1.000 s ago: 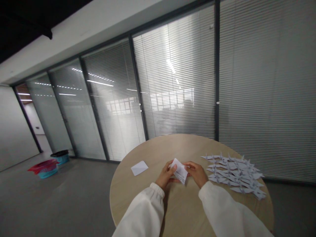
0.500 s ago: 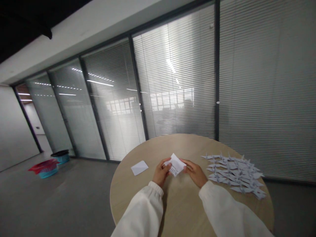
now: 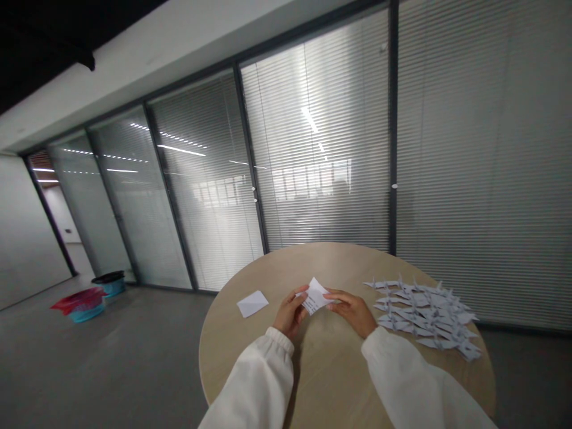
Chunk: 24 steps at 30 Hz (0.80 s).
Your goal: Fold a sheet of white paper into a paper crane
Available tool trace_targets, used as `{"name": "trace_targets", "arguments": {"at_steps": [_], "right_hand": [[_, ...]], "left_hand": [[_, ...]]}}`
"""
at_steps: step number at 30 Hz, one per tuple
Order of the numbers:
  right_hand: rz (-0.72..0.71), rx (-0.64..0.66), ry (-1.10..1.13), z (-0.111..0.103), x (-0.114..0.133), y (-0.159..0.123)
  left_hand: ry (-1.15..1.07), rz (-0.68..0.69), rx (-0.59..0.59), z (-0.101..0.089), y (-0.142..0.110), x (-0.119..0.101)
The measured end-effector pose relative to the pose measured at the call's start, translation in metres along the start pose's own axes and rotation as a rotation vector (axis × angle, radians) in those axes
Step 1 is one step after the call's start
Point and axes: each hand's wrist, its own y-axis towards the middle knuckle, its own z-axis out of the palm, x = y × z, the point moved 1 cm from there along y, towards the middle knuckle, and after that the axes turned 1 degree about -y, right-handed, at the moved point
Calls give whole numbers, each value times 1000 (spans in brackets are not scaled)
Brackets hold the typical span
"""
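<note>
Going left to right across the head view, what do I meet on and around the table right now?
Red-lined bin → black-lined bin → loose paper → left hand → held paper → right hand → paper cranes.

Two hands (image 3: 290,313), two white papers (image 3: 315,296), many paper cranes (image 3: 429,322), one table (image 3: 330,381), two bins (image 3: 84,307)

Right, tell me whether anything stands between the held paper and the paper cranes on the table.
Yes: the right hand, gripping the held paper at its right side, is between it and the paper cranes. Nothing else visible stands in the way.
</note>
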Motion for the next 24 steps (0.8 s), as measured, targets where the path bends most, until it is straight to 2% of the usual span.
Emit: {"name": "trace_targets", "arguments": {"at_steps": [4, 9, 24], "right_hand": [[48, -86, 19, -7, -4, 3], [85, -172, 72, -13, -7, 5], [109, -166, 32, -17, -9, 7]], "left_hand": [[21, -25, 77, 4, -6, -5], [85, 74, 198, 7, -7, -7], [350, 234, 137, 5, -3, -13]]}}
